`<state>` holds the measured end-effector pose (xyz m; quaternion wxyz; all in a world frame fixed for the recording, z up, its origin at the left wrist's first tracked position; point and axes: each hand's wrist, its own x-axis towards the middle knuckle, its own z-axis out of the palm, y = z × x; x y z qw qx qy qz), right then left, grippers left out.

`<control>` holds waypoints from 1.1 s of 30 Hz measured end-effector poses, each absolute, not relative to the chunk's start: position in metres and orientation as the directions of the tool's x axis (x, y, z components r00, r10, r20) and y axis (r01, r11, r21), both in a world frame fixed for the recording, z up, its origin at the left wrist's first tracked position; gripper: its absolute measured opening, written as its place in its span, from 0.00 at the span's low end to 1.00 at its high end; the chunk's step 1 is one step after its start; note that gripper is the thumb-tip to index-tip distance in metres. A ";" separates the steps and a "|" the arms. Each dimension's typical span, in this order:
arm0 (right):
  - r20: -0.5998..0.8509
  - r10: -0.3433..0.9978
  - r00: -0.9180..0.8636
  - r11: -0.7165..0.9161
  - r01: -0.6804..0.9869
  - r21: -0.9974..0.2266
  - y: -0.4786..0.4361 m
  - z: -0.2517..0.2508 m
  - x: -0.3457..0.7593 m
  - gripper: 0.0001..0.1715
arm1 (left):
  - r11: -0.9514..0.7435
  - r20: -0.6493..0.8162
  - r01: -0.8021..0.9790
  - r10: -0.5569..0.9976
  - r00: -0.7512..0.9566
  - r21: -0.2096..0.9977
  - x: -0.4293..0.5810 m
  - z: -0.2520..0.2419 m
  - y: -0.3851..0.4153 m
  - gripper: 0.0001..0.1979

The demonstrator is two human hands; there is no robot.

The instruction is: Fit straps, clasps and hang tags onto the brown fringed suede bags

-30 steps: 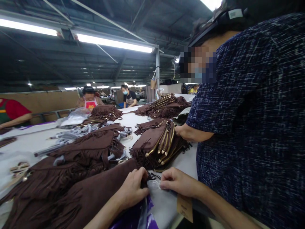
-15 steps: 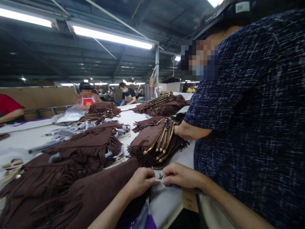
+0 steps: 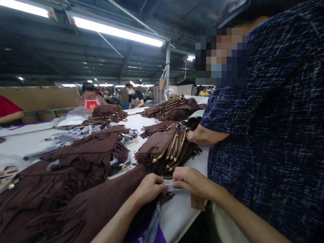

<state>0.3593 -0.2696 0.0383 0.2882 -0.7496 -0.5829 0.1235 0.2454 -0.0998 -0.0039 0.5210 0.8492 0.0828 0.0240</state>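
Observation:
My left hand (image 3: pixel 152 187) and my right hand (image 3: pixel 188 180) are close together over the near table edge, both with closed fingers. Between them stretches a thin clear plastic piece (image 3: pixel 170 185), pinched at each end. A tan cardboard tag (image 3: pixel 197 203) hangs below my right hand. Under my left forearm lies a large brown suede piece (image 3: pixel 101 199) with fringe. Just beyond my hands is a stack of brown fringed bags (image 3: pixel 157 143) with gold zippers. Dark strands show below the plastic.
At the right, close by, stands a person in a dark patterned top (image 3: pixel 265 135), one hand at the bag stack. More brown bags (image 3: pixel 174 109) and grey-wrapped straps (image 3: pixel 73 135) lie on the white table (image 3: pixel 133 124). Other people are across the table.
My hands have risen slightly in the view, still pinching the plastic. The tag has shifted a little up and left. The neighbouring person appears slightly farther right.

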 end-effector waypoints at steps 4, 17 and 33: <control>0.319 0.872 0.372 -0.133 0.807 -0.575 -0.273 0.028 0.326 0.12 | -0.206 -0.106 0.147 0.194 0.975 0.968 0.249 -0.002 -0.099 0.11; 0.355 0.694 0.626 -0.103 0.575 -0.811 -0.236 -0.013 0.293 0.17 | 0.312 -0.213 0.097 0.363 0.907 0.945 0.249 -0.004 -0.082 0.16; 0.365 0.718 0.593 -0.212 0.685 -0.697 -0.226 -0.006 0.303 0.18 | 0.487 -0.254 0.043 0.376 0.891 0.872 0.253 -0.016 -0.072 0.14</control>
